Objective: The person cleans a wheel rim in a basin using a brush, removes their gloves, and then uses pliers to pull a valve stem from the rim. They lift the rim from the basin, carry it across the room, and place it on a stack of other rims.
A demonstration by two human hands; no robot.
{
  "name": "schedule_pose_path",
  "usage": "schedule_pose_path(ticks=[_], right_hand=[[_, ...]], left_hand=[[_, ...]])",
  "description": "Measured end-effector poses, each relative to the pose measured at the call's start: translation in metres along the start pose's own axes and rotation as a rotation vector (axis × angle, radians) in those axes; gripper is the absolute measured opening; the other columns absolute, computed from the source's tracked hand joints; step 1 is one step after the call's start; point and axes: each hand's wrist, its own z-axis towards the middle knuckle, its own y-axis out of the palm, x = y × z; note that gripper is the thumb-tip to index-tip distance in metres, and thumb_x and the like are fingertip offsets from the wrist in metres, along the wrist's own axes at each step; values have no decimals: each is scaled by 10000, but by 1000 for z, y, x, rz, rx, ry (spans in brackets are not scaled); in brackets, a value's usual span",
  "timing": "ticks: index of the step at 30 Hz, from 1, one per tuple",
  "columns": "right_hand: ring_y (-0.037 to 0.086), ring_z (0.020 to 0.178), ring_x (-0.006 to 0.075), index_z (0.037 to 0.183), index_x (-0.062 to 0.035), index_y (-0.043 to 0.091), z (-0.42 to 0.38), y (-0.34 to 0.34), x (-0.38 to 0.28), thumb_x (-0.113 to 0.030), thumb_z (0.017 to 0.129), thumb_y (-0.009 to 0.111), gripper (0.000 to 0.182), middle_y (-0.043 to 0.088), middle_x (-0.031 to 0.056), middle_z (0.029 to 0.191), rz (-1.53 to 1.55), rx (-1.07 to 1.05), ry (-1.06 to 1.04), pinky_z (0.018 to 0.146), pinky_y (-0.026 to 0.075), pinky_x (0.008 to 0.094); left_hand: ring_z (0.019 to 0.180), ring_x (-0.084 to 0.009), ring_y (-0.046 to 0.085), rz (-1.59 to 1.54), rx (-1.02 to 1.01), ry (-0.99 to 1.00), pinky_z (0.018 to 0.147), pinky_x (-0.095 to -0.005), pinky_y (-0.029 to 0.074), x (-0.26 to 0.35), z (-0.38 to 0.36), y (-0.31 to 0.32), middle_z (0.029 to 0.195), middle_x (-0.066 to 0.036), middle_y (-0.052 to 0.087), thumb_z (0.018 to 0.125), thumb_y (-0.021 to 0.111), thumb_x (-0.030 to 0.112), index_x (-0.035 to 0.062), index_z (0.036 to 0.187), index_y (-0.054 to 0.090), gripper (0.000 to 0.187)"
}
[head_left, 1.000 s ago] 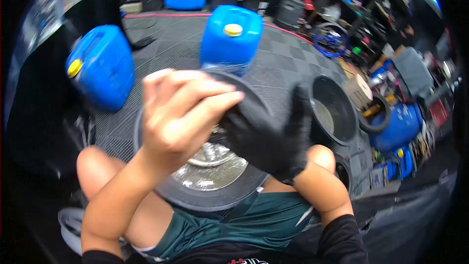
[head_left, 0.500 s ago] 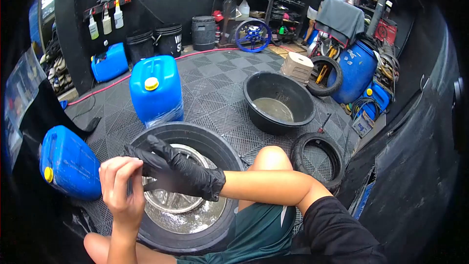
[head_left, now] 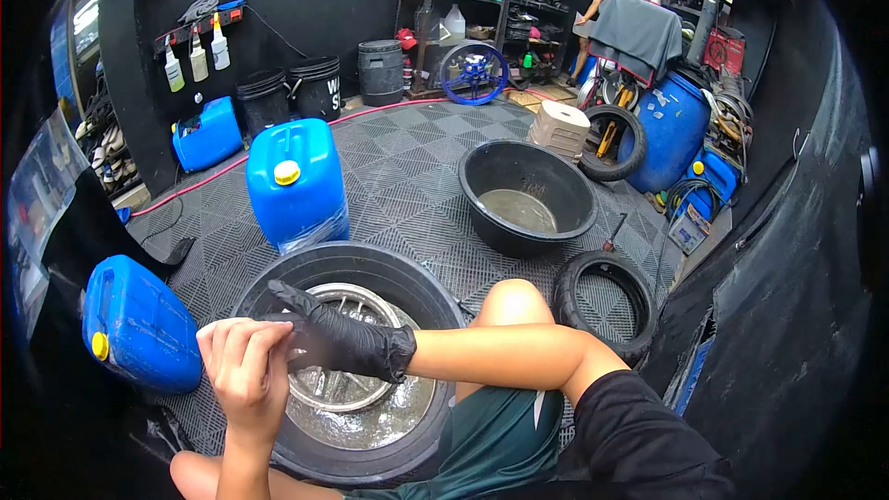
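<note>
My left hand (head_left: 245, 370) is bare, its fingers closed in a pinch on the black glove (head_left: 361, 344) at the finger end. That glove is worn on my right hand (head_left: 329, 333), whose thumb stands out stretched. The other right fingers point toward my left hand and are partly hidden and smeared. Both hands are above a large black tub (head_left: 433, 287) between my knees. Inside the tub a metal spoked wheel rim (head_left: 384, 301) lies in murky grey water (head_left: 398, 417).
A blue jerrycan (head_left: 296, 176) stands behind the tub, another blue jerrycan (head_left: 143, 324) at left. A second black basin (head_left: 528, 153) holds some water. A tyre (head_left: 569, 315) lies at right. Farther back are a beige stool (head_left: 558, 125), a blue rim (head_left: 474, 74) and a person (head_left: 593, 14).
My hands have shifted slightly right, and the gloved fingers now extend less past my left hand. My view has tilted a little. The rim stays in the tub.
</note>
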Motion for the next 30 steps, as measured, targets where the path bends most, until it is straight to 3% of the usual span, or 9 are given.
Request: schedule_pose_path(ticks=[6,10,16,18,20,22,24,26,30], right_hand=[[542,1098,142,1512,-250,283,-7,4,-16,-364,1033,456,523,515,40,1254,266,50,110,935,509,414],[505,1199,184,1574,-197,112,-1,-3,2,-232,1028,459,648,441,81,1382,282,67,163,1012,467,411],[545,1181,187,1436,-4,369,1,-26,27,-68,969,468,481,557,137,1292,-316,60,39,1023,452,349],[563,1153,177,1390,16,423,7,-43,55,-89,983,459,422,593,134,1242,-157,-94,12,1029,443,342],[590,1059,149,1295,25,518,-2,-12,-4,-212,1030,427,367,636,104,1144,-449,6,48,997,450,315],[576,1134,152,1284,-1,537,11,-24,18,-243,1031,441,363,610,111,1214,62,89,385,1023,452,320],[597,1117,180,1274,9,586,13,-14,-14,-355,1056,384,470,652,146,1173,-153,154,459,976,475,322],[621,1074,192,1245,2,617,18,-44,-16,-400,1040,429,489,677,139,1149,-719,42,117,970,477,331],[670,1004,227,1178,-8,655,18,-112,-64,-439,973,564,486,711,146,1102,-904,133,139,932,498,351]], left_hand=[[791,-227,583,-74,-81,-42,774,-356,407,-3,0,2,802,-41,637,697,735,-42,64,829,665,184],[794,-236,588,-96,-130,-59,738,-354,404,-8,-4,6,809,-48,644,720,737,-3,70,816,661,142],[785,-258,611,-189,-277,-51,698,-363,447,-15,-16,10,808,-64,655,720,761,49,72,839,660,158],[770,-256,618,-236,-349,-16,678,-372,466,-15,-24,13,795,-64,653,726,758,65,80,854,668,158],[770,-246,621,-233,-438,34,664,-368,476,-9,-33,18,788,-64,652,749,744,86,78,862,673,134],[761,-237,623,-245,-544,102,657,-358,483,-6,-45,26,788,-66,655,770,730,107,76,878,679,123],[743,-229,617,-237,-599,153,658,-361,485,-2,-49,29,747,-51,649,828,708,196,68,815,667,135],[733,-224,613,-179,-714,154,663,-358,482,2,-45,22,717,-43,641,851,698,251,74,774,657,197],[717,-207,619,-312,-889,132,695,-339,476,-3,-38,-2,718,-43,637,892,660,325,97,811,671,242]])
